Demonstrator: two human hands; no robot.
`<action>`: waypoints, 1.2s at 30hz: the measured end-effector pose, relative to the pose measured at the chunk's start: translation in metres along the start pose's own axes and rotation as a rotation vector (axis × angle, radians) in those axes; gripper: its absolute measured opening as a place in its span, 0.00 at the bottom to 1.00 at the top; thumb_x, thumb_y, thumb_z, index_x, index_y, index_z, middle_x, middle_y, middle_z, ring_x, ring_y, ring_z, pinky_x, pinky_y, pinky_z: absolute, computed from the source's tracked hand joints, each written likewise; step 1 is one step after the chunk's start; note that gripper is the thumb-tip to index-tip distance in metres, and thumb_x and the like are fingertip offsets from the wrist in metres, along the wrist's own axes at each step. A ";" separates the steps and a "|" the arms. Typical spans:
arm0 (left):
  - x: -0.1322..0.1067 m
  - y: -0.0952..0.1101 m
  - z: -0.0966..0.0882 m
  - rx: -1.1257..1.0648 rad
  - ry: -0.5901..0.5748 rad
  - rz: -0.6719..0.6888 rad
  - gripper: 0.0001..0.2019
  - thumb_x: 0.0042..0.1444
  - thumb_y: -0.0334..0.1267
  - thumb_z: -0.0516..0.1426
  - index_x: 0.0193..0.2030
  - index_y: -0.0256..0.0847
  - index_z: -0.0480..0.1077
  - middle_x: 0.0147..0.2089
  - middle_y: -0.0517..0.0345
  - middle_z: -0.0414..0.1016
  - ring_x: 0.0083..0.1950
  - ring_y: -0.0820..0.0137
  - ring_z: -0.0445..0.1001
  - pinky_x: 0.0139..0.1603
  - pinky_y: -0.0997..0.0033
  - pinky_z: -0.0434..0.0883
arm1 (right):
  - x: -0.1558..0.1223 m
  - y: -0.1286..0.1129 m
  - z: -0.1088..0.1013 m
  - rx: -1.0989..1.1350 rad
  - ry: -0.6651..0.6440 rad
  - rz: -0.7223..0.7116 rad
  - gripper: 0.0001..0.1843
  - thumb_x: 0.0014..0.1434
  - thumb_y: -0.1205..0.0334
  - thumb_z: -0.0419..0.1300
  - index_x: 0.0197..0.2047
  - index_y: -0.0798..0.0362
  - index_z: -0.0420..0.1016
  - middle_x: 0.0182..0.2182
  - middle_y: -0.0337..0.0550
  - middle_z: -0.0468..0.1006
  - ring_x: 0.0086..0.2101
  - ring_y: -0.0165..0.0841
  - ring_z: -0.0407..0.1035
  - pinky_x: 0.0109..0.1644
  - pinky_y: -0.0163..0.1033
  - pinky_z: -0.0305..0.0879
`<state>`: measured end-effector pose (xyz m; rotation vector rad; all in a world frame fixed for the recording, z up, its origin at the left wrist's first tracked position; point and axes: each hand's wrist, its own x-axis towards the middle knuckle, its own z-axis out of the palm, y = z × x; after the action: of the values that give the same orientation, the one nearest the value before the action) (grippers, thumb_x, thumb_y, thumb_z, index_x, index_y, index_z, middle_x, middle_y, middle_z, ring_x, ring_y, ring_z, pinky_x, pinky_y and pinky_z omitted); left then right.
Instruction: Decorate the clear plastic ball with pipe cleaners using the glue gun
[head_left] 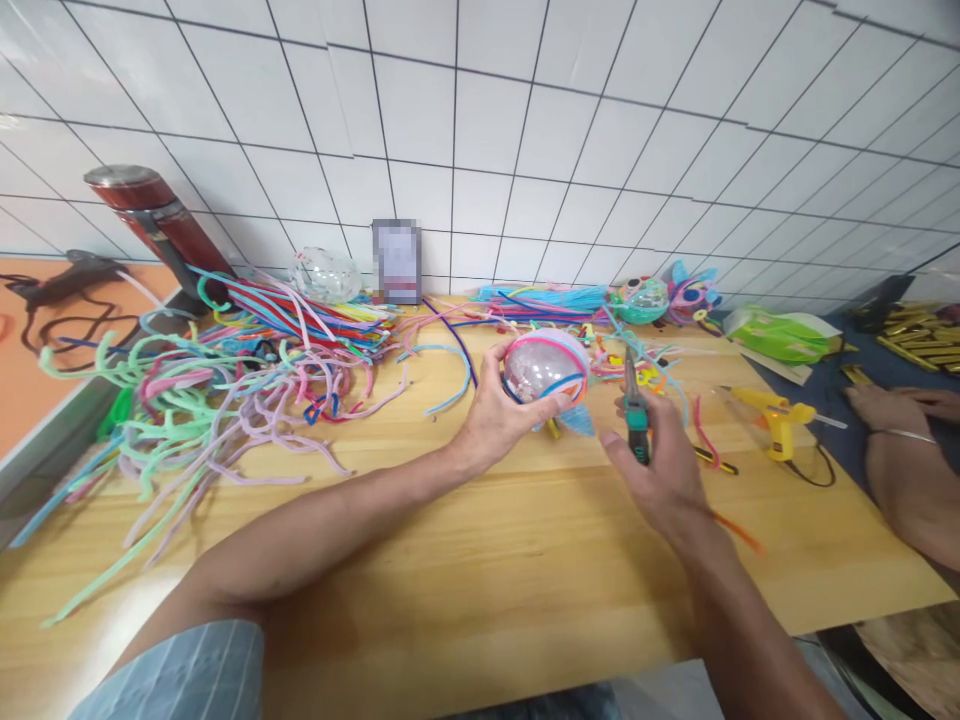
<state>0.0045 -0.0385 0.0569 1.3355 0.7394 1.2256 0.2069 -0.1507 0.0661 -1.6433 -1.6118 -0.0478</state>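
Observation:
A clear ball with pink and blue pipe cleaners bent round it is in my left hand, thumb in front and fingers at its left side. Blue translucent material shows under the ball's right side. My right hand grips green-and-black pliers, their jaws pointing up, a little right of the ball and apart from it. Behind my right hand, a black-and-yellow pen-like stick and a red pipe cleaner lie on the wooden table.
Loose pipe cleaners heap up on the left, near a red thermos. Another clear ball and a phone stand by the wall. A yellow glue gun is at right, beside another person's hand.

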 end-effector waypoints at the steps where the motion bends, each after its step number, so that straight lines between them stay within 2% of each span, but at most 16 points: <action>1: 0.002 -0.001 -0.001 -0.002 0.007 -0.006 0.47 0.47 0.54 0.77 0.68 0.45 0.60 0.68 0.45 0.68 0.68 0.55 0.72 0.70 0.52 0.73 | 0.002 0.010 -0.008 0.052 -0.065 0.089 0.28 0.65 0.48 0.65 0.64 0.47 0.72 0.51 0.50 0.81 0.48 0.44 0.78 0.51 0.53 0.76; 5: 0.009 0.000 -0.005 0.024 0.036 -0.041 0.44 0.45 0.53 0.77 0.63 0.43 0.63 0.67 0.45 0.69 0.66 0.56 0.73 0.68 0.53 0.73 | 0.019 0.064 -0.040 0.170 -0.272 0.411 0.27 0.59 0.41 0.67 0.54 0.50 0.79 0.43 0.46 0.83 0.42 0.42 0.77 0.49 0.51 0.74; 8: 0.010 0.002 -0.007 0.027 0.021 -0.079 0.42 0.47 0.54 0.76 0.62 0.43 0.63 0.66 0.46 0.70 0.63 0.58 0.75 0.65 0.56 0.75 | 0.029 0.102 -0.053 0.010 -0.274 0.497 0.23 0.57 0.39 0.63 0.42 0.51 0.80 0.37 0.45 0.81 0.40 0.43 0.75 0.49 0.51 0.71; 10: 0.010 0.001 -0.008 0.022 0.005 -0.106 0.42 0.47 0.54 0.76 0.62 0.42 0.64 0.65 0.46 0.72 0.62 0.58 0.75 0.63 0.56 0.75 | 0.027 0.121 -0.052 -0.178 -0.254 0.518 0.23 0.55 0.40 0.63 0.41 0.51 0.79 0.36 0.47 0.80 0.39 0.44 0.74 0.47 0.51 0.71; 12: 0.011 0.000 -0.008 0.006 -0.017 -0.131 0.43 0.46 0.55 0.77 0.62 0.42 0.65 0.63 0.46 0.73 0.61 0.57 0.76 0.62 0.56 0.75 | 0.020 0.134 -0.044 -0.306 -0.237 0.509 0.26 0.53 0.39 0.63 0.44 0.52 0.80 0.37 0.51 0.81 0.41 0.48 0.75 0.48 0.54 0.71; 17: 0.015 -0.005 -0.011 -0.081 -0.084 -0.158 0.46 0.42 0.57 0.78 0.63 0.43 0.65 0.64 0.47 0.74 0.64 0.56 0.75 0.65 0.54 0.74 | -0.002 0.152 -0.021 -0.500 -0.185 0.302 0.34 0.57 0.34 0.62 0.54 0.54 0.81 0.47 0.61 0.83 0.50 0.58 0.76 0.56 0.65 0.71; 19: 0.016 -0.006 -0.012 -0.096 -0.100 -0.173 0.46 0.42 0.58 0.78 0.62 0.42 0.66 0.64 0.46 0.74 0.64 0.56 0.76 0.66 0.54 0.74 | -0.002 0.146 -0.019 -0.503 -0.118 0.200 0.33 0.60 0.35 0.61 0.55 0.55 0.81 0.49 0.63 0.83 0.52 0.60 0.77 0.57 0.69 0.71; 21: 0.016 -0.005 -0.012 -0.096 -0.130 -0.205 0.45 0.43 0.59 0.77 0.63 0.42 0.66 0.65 0.46 0.75 0.64 0.55 0.76 0.65 0.54 0.75 | 0.004 0.127 -0.022 -0.429 -0.038 0.050 0.30 0.65 0.39 0.60 0.56 0.55 0.80 0.51 0.63 0.83 0.55 0.59 0.77 0.60 0.69 0.71; 25: 0.013 -0.002 -0.012 -0.058 -0.171 -0.261 0.45 0.43 0.57 0.78 0.62 0.42 0.67 0.65 0.45 0.75 0.65 0.54 0.75 0.65 0.53 0.74 | 0.021 0.051 -0.029 -0.197 0.020 -0.271 0.21 0.71 0.53 0.62 0.64 0.45 0.76 0.59 0.52 0.82 0.60 0.49 0.76 0.65 0.61 0.72; 27: 0.012 0.001 -0.011 -0.050 -0.179 -0.278 0.45 0.42 0.57 0.78 0.62 0.42 0.67 0.64 0.45 0.75 0.64 0.54 0.75 0.65 0.52 0.74 | 0.028 0.012 -0.026 -0.119 -0.013 -0.372 0.20 0.71 0.58 0.62 0.65 0.42 0.76 0.59 0.48 0.82 0.59 0.46 0.76 0.64 0.59 0.73; 29: 0.010 0.003 -0.011 -0.039 -0.194 -0.294 0.44 0.41 0.56 0.78 0.61 0.41 0.68 0.63 0.46 0.75 0.64 0.54 0.75 0.65 0.52 0.73 | 0.032 -0.016 -0.021 -0.074 -0.054 -0.440 0.20 0.71 0.60 0.61 0.64 0.41 0.77 0.59 0.47 0.81 0.59 0.46 0.77 0.63 0.59 0.73; 32: 0.009 0.005 -0.011 -0.005 -0.224 -0.310 0.43 0.41 0.56 0.79 0.60 0.40 0.69 0.63 0.46 0.75 0.64 0.53 0.74 0.66 0.51 0.72 | 0.035 -0.030 -0.011 -0.040 -0.094 -0.454 0.18 0.71 0.61 0.61 0.62 0.41 0.79 0.58 0.47 0.81 0.58 0.47 0.77 0.62 0.61 0.74; 36: 0.009 0.003 -0.011 0.011 -0.244 -0.331 0.42 0.41 0.55 0.79 0.59 0.41 0.70 0.63 0.46 0.76 0.65 0.52 0.74 0.67 0.51 0.72 | 0.034 -0.024 -0.001 -0.012 -0.078 -0.483 0.16 0.71 0.62 0.61 0.59 0.42 0.81 0.55 0.47 0.82 0.53 0.45 0.78 0.58 0.57 0.76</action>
<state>-0.0042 -0.0276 0.0600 1.2835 0.7562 0.7823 0.1933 -0.1270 0.0975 -1.2425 -2.0386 -0.2435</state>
